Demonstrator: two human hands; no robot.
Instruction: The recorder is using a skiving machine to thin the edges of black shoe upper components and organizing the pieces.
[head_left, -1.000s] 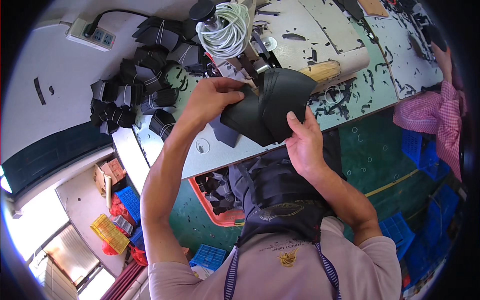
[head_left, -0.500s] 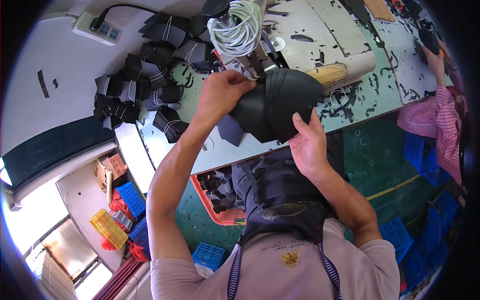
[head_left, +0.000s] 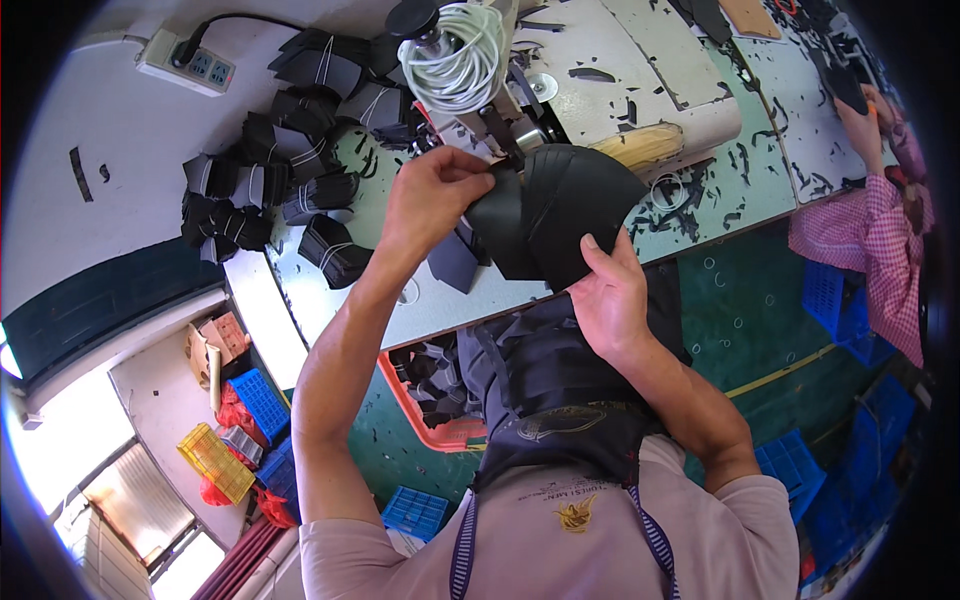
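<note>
My left hand (head_left: 432, 196) pinches the upper left edge of a black leather-like piece (head_left: 503, 240) between thumb and fingers, beside the head of a bench machine (head_left: 512, 140). Several more such pieces, a fanned stack (head_left: 588, 205), overlap it on the right. From below, my right hand (head_left: 612, 303) grips the stack's lower right edge, thumb on top and fingers mostly hidden underneath. A dark grey cut piece (head_left: 456, 262) lies on the table under the held ones. The exact spot where the piece meets the machine is hidden by my fingers and the stack.
Tied bundles of black pieces (head_left: 335, 250) crowd the table's left side. White cable (head_left: 455, 60) coils on the machine. Black scraps (head_left: 690, 190) litter the right side. An orange crate (head_left: 440, 435) of pieces stands below. At far right, a co-worker's hands (head_left: 862, 130) hold a dark piece.
The whole view has shifted slightly left. The held stack has moved a little right and down relative to the machine, both hands keeping their hold. The co-worker's second hand shows more.
</note>
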